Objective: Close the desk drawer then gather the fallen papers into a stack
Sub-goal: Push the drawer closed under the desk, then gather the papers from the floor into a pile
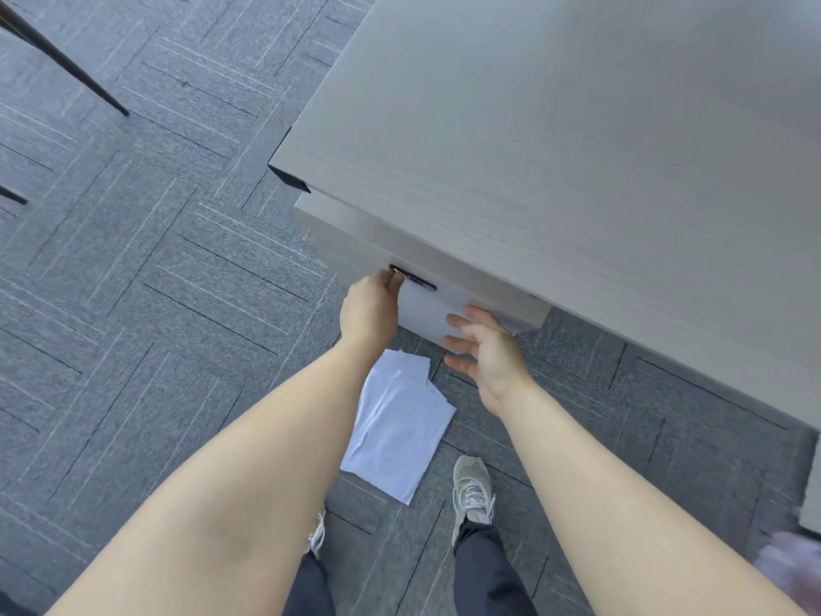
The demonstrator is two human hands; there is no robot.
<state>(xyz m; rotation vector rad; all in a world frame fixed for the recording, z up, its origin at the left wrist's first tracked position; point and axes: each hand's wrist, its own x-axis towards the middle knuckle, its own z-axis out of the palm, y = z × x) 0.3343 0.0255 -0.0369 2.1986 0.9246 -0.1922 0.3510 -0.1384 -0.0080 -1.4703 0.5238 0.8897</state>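
A pale grey desk drawer [426, 311] sticks out a little under the edge of the light wooden desk [555, 140]. My left hand [371, 304] is curled at the drawer's left top corner, by a dark lock strip [413, 277], fingertips on the drawer front. My right hand [486, 349] lies flat against the drawer's front with its fingers spread. Below the drawer, several white papers [397, 426] lie overlapping on the carpet between my arms.
Grey patterned carpet tiles [155, 282] cover the floor. My feet in grey sneakers [473, 491] stand just below the papers. Dark thin furniture legs [62, 60] slant at the upper left. A blurred pale object [795, 566] sits at the right edge.
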